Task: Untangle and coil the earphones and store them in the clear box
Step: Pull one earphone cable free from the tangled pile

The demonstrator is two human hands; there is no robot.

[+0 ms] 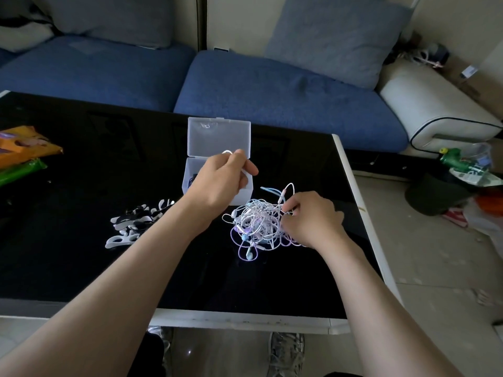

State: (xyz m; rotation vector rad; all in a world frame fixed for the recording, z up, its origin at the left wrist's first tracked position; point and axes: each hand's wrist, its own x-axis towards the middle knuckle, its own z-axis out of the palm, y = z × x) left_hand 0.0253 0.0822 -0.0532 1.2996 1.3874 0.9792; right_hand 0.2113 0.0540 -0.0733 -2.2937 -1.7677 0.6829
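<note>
Though tangled, one heap (253,223), one box (219,138).

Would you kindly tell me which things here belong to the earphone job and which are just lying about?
Job: tangled earphones, coiled earphone, clear box, left hand, right hand.
Lying about: orange packet, green packet, blue sofa.

- My left hand (217,183) and right hand (310,216) are bare, with nothing worn on the fingers or wrists that show.
- Both forearms (130,268) are uncovered down to the bottom edge of the view.
- My right shoe (285,352) is a grey-and-white trainer with pale laces.
- My left shoe (166,346) looks alike and is only partly visible.
- A dark, nearly black trouser leg (147,357) shows beside it.
</note>
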